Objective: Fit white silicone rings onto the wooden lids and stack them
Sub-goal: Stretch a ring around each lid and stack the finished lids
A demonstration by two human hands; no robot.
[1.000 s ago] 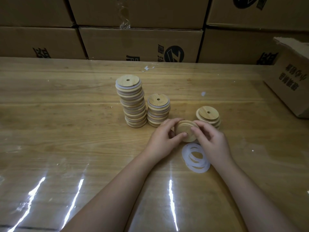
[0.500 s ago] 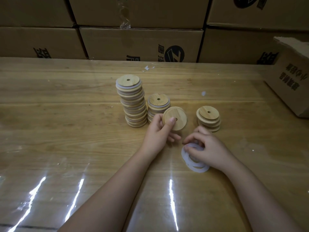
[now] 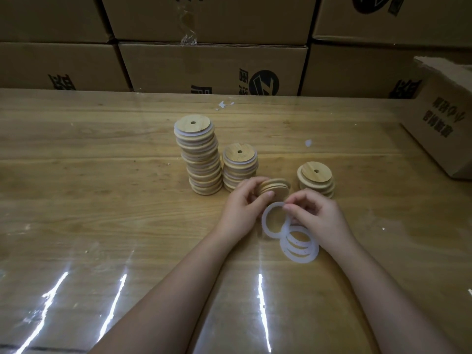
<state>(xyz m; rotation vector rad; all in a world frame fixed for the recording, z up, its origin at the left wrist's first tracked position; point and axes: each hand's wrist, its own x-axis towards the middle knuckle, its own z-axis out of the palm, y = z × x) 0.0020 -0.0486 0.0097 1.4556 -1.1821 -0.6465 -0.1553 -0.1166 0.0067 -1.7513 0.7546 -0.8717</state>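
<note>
Lid stacks (image 3: 240, 164) three, held lid (image 3: 274, 189), held ring (image 3: 265, 223)

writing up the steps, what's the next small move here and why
Probably bring the ring up to the lid and seat it on the rim: the right hand pinches the ring just below the lid, which the left hand holds tilted, no ring showing on it.

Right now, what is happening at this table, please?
A person fits rings to lids by hand. The left hand grips one wooden lid, tilted. The right hand pinches a white ring just below it, not yet on. Beside that hand lie spare rings. Behind stand a tall stack and a lower stack of ringed lids, and a short stack of bare lids.
</note>
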